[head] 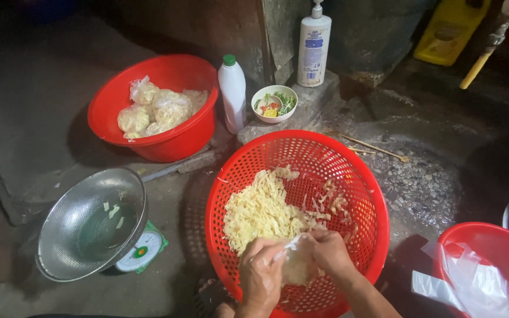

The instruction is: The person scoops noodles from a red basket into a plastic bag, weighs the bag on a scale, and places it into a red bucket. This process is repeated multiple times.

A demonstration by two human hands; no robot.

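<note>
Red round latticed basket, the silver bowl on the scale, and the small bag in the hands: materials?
Red round latticed basket: looks like moulded plastic, glossy, uniform colour, regular slots. Silver perforated bowl on the green-and-white scale: likely stainless steel, dull metallic sheen, fine holes. Small clear bag held by the left hand and right hand: thin plastic film, translucent, wrinkled over pale shreds.

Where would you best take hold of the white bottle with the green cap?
Grip the bottle around its straight middle, coming from the front. It stands upright, with the red basin tight on its left and the small bowl on its right, so those sides are crowded.
</note>
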